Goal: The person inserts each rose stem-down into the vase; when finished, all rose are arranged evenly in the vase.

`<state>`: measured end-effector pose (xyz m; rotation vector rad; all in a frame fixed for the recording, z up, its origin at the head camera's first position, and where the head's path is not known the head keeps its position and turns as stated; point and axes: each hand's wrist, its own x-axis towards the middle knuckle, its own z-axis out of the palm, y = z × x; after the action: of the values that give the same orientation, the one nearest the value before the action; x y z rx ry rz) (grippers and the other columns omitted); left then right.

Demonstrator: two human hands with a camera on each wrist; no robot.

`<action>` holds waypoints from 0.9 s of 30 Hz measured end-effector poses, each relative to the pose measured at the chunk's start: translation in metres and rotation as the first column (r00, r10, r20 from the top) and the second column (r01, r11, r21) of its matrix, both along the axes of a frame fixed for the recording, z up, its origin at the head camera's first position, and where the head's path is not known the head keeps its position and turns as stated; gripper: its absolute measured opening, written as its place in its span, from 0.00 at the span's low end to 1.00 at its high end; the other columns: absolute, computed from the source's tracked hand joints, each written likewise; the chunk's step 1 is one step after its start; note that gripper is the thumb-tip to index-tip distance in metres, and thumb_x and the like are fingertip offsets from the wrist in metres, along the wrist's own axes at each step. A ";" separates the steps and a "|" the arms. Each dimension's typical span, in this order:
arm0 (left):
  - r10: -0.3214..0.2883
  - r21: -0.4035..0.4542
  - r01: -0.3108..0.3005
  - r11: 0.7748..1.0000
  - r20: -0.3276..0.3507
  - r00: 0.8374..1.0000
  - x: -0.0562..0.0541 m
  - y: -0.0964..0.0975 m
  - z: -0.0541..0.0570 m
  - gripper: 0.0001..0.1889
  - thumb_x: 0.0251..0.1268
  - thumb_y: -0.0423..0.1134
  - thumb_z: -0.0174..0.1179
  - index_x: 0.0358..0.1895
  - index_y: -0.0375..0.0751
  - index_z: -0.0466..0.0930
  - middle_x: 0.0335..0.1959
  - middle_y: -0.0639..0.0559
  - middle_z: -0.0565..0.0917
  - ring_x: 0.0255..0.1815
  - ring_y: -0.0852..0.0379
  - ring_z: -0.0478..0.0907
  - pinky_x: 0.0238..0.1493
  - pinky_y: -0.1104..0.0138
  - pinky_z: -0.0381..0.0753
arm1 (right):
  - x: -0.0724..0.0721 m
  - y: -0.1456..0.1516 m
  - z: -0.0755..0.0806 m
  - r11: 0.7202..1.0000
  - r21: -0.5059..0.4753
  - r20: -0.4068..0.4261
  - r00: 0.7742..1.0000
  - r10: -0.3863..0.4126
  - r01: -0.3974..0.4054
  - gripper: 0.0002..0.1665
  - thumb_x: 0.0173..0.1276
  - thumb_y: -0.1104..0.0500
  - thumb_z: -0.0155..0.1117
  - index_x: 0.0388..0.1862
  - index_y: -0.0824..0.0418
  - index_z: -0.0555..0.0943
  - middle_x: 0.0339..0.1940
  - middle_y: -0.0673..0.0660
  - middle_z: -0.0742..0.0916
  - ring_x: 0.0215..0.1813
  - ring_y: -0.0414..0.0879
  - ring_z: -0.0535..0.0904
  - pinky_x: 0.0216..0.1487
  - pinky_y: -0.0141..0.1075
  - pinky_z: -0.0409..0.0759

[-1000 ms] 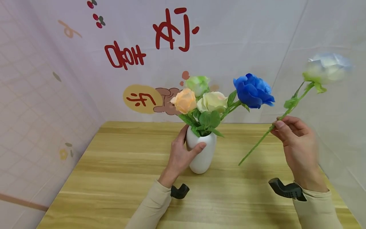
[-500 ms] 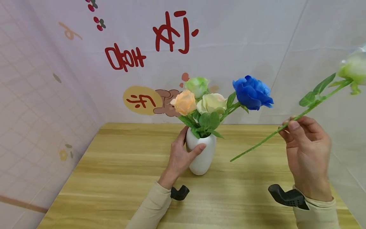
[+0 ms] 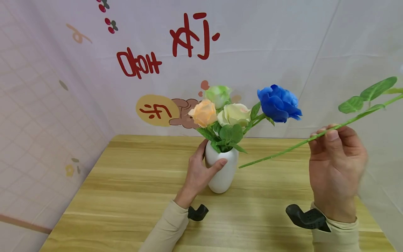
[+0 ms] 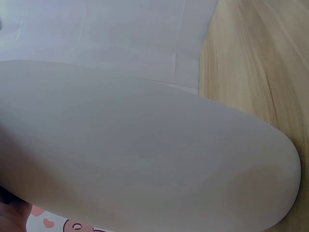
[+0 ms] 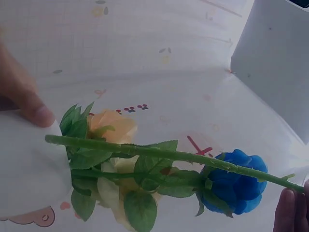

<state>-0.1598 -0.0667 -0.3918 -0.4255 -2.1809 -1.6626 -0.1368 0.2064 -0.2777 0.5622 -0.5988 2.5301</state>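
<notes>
A white vase (image 3: 221,175) stands upright on the table, and my left hand (image 3: 201,169) grips it around the side, thumb across its front. Out of its mouth rise an orange rose (image 3: 204,113), a cream rose (image 3: 234,114), a light green rose (image 3: 218,96) and a blue rose (image 3: 279,103) leaning right. My right hand (image 3: 340,164) pinches the green stem (image 3: 283,151) of another artificial flower between thumb and fingers. Its lower end points left toward the vase; the bloom lies outside the head view. In the right wrist view this stem (image 5: 169,153) overlaps the vase's flowers.
The wooden table (image 3: 126,196) meets a pale printed backdrop (image 3: 267,45) behind the vase, with more cloth at both sides. Black wrist cameras (image 3: 197,212) sit at both cuffs. The vase wall (image 4: 145,150) fills most of the left wrist view.
My right hand has tilted the stem from steep to nearly level. Its lower end has swung left toward the vase, and the white bloom has left the head view. My left hand stays put.
</notes>
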 end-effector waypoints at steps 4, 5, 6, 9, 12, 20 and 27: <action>0.005 -0.006 -0.005 1.000 0.002 1.000 0.001 0.000 -0.002 0.55 0.58 0.78 0.60 0.77 0.38 0.65 0.67 0.45 0.78 0.64 0.51 0.79 0.62 0.48 0.80 | 0.000 -0.008 0.003 1.000 -0.017 -0.020 1.000 0.013 -0.013 0.06 0.72 0.82 0.54 0.45 0.86 0.73 0.37 0.72 0.81 0.36 0.62 0.82 0.40 0.44 0.88; 0.005 -0.006 -0.005 1.000 0.000 1.000 0.001 0.000 -0.002 0.55 0.58 0.78 0.60 0.77 0.38 0.65 0.68 0.45 0.78 0.64 0.51 0.79 0.62 0.48 0.80 | -0.001 -0.009 0.004 1.000 -0.023 -0.020 1.000 0.009 -0.010 0.06 0.72 0.81 0.54 0.46 0.85 0.74 0.37 0.72 0.81 0.36 0.62 0.82 0.40 0.44 0.88; 0.005 -0.007 -0.005 1.000 -0.002 1.000 0.001 0.000 -0.003 0.55 0.59 0.78 0.60 0.78 0.38 0.64 0.68 0.45 0.77 0.64 0.51 0.79 0.62 0.48 0.80 | -0.002 -0.011 0.005 1.000 -0.029 -0.017 1.000 0.003 -0.004 0.06 0.72 0.81 0.55 0.46 0.85 0.74 0.37 0.72 0.81 0.36 0.61 0.82 0.40 0.44 0.88; 0.006 -0.006 -0.006 1.000 -0.014 1.000 0.000 0.000 -0.003 0.54 0.59 0.77 0.61 0.78 0.38 0.64 0.68 0.45 0.77 0.65 0.50 0.79 0.62 0.48 0.80 | -0.005 -0.017 0.007 0.999 -0.036 -0.007 1.000 -0.021 0.021 0.07 0.73 0.80 0.57 0.47 0.84 0.74 0.37 0.71 0.82 0.36 0.60 0.83 0.40 0.43 0.88; 0.004 -0.007 -0.005 1.000 -0.014 1.000 0.001 0.000 -0.003 0.55 0.59 0.77 0.60 0.78 0.37 0.64 0.68 0.44 0.77 0.65 0.50 0.79 0.61 0.49 0.81 | -0.009 -0.024 0.007 0.999 -0.021 0.005 0.999 -0.049 0.049 0.07 0.73 0.79 0.56 0.47 0.84 0.74 0.36 0.70 0.83 0.35 0.59 0.84 0.39 0.43 0.88; -0.007 0.002 0.007 1.000 -0.010 1.000 0.000 0.000 -0.002 0.53 0.60 0.76 0.62 0.78 0.39 0.64 0.69 0.46 0.77 0.65 0.52 0.78 0.62 0.48 0.80 | -0.015 -0.037 0.006 0.992 0.051 0.017 0.993 -0.115 0.114 0.07 0.72 0.79 0.58 0.47 0.84 0.73 0.35 0.69 0.83 0.35 0.56 0.84 0.40 0.41 0.88; 0.007 -0.010 -0.008 1.000 -0.023 1.000 -0.001 0.000 -0.002 0.54 0.59 0.77 0.60 0.78 0.39 0.65 0.68 0.45 0.78 0.64 0.51 0.80 0.61 0.49 0.81 | -0.019 -0.047 -0.003 0.983 0.138 0.024 0.992 -0.126 0.121 0.08 0.69 0.78 0.63 0.44 0.82 0.76 0.36 0.68 0.84 0.36 0.56 0.84 0.42 0.41 0.89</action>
<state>-0.1605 -0.0667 -0.3935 -0.4366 -2.1725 -1.6357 -0.1558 0.1590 -0.2803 0.5153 -0.7979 2.3987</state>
